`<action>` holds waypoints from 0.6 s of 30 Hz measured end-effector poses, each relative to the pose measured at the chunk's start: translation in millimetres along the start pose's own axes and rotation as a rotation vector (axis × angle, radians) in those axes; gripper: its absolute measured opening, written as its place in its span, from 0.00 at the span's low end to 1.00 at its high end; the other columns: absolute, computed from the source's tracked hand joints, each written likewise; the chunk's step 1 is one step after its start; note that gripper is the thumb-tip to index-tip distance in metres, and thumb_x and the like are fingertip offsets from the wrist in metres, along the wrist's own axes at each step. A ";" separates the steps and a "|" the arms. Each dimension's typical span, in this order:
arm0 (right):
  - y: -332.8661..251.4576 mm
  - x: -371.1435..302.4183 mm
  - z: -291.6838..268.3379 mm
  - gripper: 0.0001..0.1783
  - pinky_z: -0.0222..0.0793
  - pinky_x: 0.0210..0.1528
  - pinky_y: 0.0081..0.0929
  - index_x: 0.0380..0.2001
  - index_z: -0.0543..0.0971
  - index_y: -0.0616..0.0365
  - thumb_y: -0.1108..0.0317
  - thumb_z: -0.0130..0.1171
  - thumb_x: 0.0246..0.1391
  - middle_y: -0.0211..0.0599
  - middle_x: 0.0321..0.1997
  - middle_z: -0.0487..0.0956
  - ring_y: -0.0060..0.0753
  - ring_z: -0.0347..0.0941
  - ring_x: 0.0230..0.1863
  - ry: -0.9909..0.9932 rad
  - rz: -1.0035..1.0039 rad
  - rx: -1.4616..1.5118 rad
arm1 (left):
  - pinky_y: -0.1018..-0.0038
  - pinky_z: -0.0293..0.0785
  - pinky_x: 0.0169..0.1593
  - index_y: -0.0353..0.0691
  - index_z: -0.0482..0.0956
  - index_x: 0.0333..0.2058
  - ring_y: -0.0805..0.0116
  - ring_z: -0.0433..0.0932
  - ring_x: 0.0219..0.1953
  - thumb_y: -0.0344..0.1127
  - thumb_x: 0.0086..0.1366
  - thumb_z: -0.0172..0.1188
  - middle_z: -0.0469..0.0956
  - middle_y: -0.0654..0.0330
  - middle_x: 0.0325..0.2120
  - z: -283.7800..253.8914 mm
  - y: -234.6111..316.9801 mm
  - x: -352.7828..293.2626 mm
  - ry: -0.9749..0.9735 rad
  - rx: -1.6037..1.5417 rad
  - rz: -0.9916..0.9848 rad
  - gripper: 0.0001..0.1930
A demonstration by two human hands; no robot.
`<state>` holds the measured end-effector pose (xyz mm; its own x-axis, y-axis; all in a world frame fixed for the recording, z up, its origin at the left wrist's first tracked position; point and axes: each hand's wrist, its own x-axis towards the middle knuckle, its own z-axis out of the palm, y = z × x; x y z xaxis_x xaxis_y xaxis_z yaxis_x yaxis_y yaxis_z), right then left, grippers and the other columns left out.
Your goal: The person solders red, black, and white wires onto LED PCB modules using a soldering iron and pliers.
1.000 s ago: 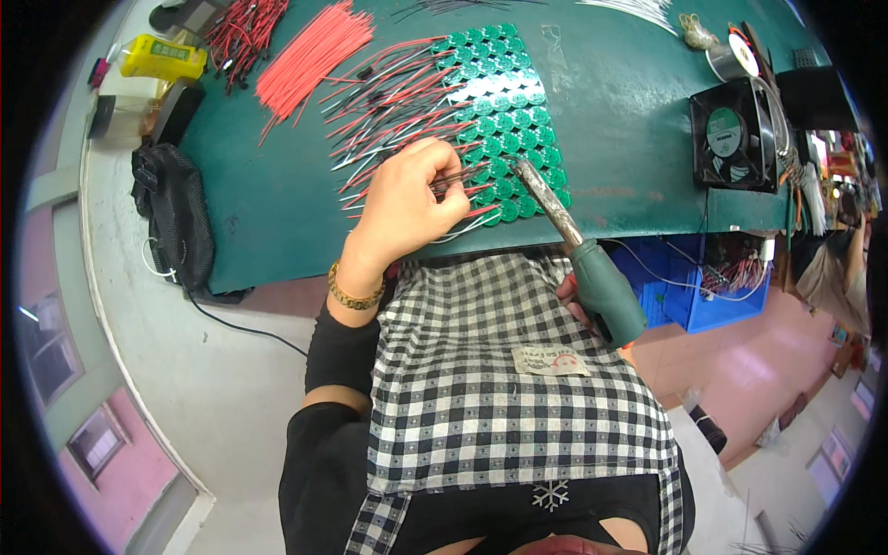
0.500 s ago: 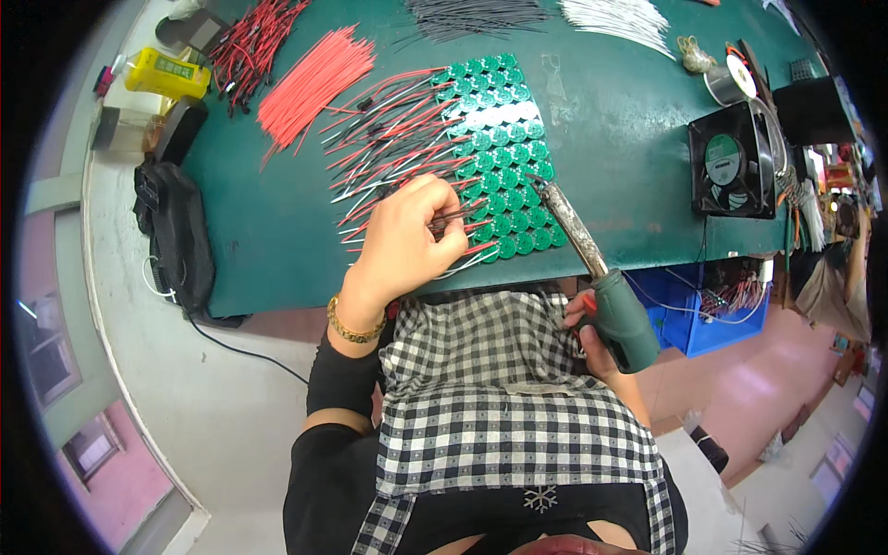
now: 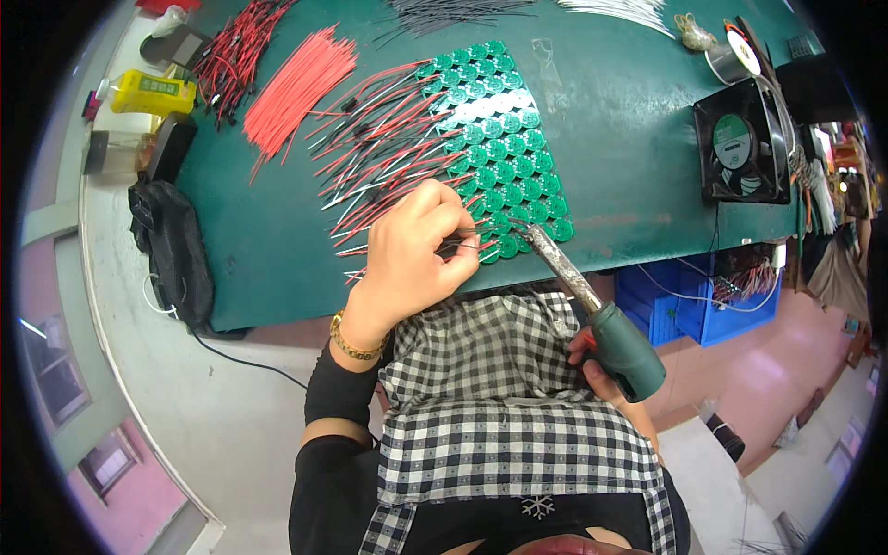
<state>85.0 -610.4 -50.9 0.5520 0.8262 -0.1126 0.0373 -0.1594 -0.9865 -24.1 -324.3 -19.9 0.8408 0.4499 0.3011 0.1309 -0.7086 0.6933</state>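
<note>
My left hand [image 3: 407, 252] is closed in a pinch on thin black wires [image 3: 470, 242], whose ends reach over the near rows of the green panel of round circuit boards [image 3: 529, 165]. Red, white and black wires [image 3: 370, 153] stick out from the panel's left side, some hidden under that hand. In my right hand [image 3: 599, 372] is a soldering iron [image 3: 627, 351] with a dark green handle, its fingers wrapped round it. The iron's tip [image 3: 524, 226] hovers over or touches the near boards; contact cannot be made out.
Bundles of red wires [image 3: 298, 91], black wires [image 3: 453, 13] and white wires [image 3: 618, 11] lie along the green table [image 3: 610, 139]. A black fan [image 3: 740, 143] and a solder spool [image 3: 733, 57] stand right. A yellow bottle [image 3: 153, 92] is left; blue bins [image 3: 680, 305] sit below the edge.
The soldering iron's tip has moved left and nearer to me, down to the near rows by the left hand's wires. My left hand has shifted slightly right, and the view has moved a little.
</note>
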 end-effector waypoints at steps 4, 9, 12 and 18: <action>-1.4 3.9 4.1 0.16 0.75 0.33 0.22 0.40 0.78 0.62 0.75 0.60 0.44 0.35 0.31 0.81 0.26 0.79 0.28 0.005 -0.029 -0.073 | 0.78 0.66 0.23 0.39 0.73 0.23 0.73 0.69 0.19 0.24 0.43 0.62 0.71 0.63 0.25 1.4 -0.3 -0.9 0.037 0.015 0.006 0.07; -4.9 12.6 5.1 0.14 0.75 0.32 0.24 0.37 0.79 0.60 0.75 0.62 0.41 0.35 0.30 0.81 0.31 0.80 0.29 -0.042 -0.135 -0.278 | 0.77 0.66 0.23 0.39 0.73 0.23 0.73 0.69 0.20 0.24 0.43 0.63 0.71 0.63 0.25 3.0 -2.1 -1.5 0.070 0.008 -0.002 0.07; -4.1 12.1 5.9 0.14 0.75 0.32 0.25 0.35 0.79 0.58 0.74 0.63 0.40 0.35 0.31 0.81 0.34 0.80 0.29 -0.051 -0.122 -0.276 | 0.77 0.66 0.24 0.39 0.73 0.23 0.72 0.69 0.20 0.25 0.43 0.63 0.71 0.63 0.25 3.3 -2.2 -0.7 0.075 0.023 0.015 0.07; -6.1 16.6 5.6 0.14 0.75 0.32 0.25 0.35 0.79 0.58 0.74 0.63 0.40 0.36 0.31 0.81 0.35 0.79 0.28 -0.099 -0.152 -0.275 | 0.77 0.66 0.24 0.39 0.73 0.22 0.71 0.70 0.21 0.25 0.42 0.63 0.70 0.63 0.25 3.1 -1.2 -1.2 0.069 0.046 -0.006 0.07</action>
<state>89.3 -592.7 -47.4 0.4398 0.8981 0.0097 0.3442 -0.1586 -0.9254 -23.7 -325.7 -23.2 0.8022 0.4890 0.3427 0.1606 -0.7294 0.6649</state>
